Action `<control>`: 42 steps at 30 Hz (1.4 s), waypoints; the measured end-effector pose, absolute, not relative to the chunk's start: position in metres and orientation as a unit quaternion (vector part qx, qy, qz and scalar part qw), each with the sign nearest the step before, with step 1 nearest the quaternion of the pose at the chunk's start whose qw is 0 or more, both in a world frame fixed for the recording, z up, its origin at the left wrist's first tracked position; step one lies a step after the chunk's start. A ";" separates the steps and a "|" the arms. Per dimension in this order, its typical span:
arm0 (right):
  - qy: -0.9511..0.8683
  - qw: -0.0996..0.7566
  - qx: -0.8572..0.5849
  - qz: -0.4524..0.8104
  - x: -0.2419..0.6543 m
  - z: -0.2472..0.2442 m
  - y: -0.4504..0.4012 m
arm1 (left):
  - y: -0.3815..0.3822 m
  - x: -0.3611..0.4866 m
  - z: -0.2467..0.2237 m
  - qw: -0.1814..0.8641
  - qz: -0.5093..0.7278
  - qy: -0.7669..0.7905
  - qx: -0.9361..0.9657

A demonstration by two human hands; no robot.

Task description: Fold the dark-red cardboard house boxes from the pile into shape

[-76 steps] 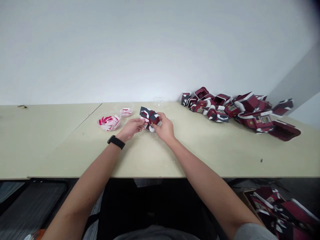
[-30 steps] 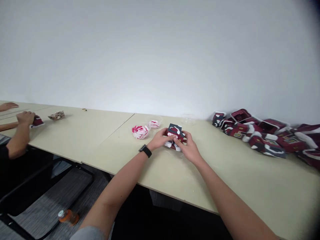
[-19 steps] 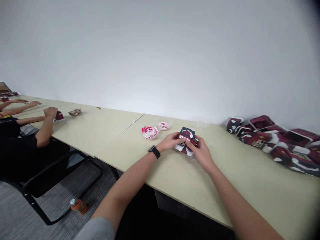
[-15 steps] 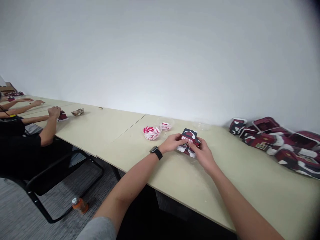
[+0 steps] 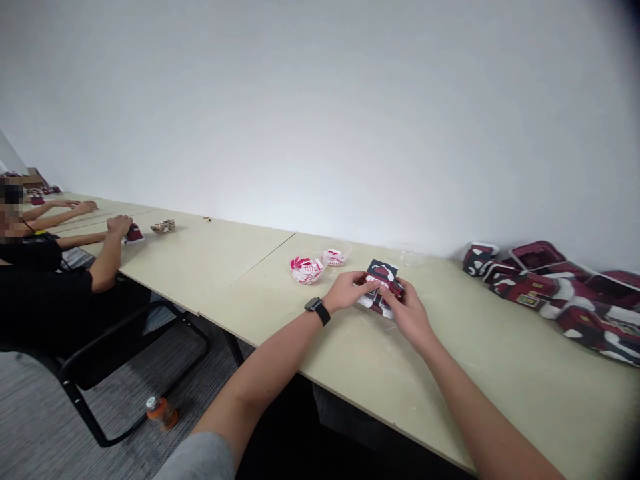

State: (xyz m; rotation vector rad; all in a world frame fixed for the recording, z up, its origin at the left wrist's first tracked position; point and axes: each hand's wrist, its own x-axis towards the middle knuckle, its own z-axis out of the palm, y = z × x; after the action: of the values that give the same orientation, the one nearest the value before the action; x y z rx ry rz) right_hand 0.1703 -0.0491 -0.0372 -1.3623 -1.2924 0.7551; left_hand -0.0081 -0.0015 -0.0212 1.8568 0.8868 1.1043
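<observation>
A small printed paper box (image 5: 381, 272) in maroon, white and black stands on the table, its dark back flap upright. My left hand (image 5: 346, 289) grips its left side, with the thumb across the front. On the other side my right hand (image 5: 409, 309) holds it, thumb pressed on the front near the left thumb. Both hands' other fingers are partly hidden behind the box. Just left of my hands sits a clear bowl of white and pink-red strips (image 5: 306, 269). Behind it is a second clear bowl (image 5: 336, 253) with similar pieces.
Many maroon printed boxes (image 5: 545, 280) are heaped on the right side of the table (image 5: 260, 300). A clear container (image 5: 406, 257) lies by the wall. At left, a co-worker's hand (image 5: 120, 225) holds a similar box. A bottle (image 5: 163, 413) stands on the floor near a chair (image 5: 125, 327).
The whole view has shifted slightly, so everything appears a little further right and lower. Both my hands stay on the box, thumbs still at its front.
</observation>
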 end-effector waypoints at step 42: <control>-0.553 0.567 -0.534 0.296 0.164 -0.024 -0.051 | 0.002 -0.010 -0.015 0.403 0.442 0.317 0.736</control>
State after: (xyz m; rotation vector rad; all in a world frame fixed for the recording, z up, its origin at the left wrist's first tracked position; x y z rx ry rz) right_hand 0.1640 -0.0509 -0.0237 -1.2558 -1.2990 0.6946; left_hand -0.0099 0.0025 -0.0146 1.8594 0.8022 1.1172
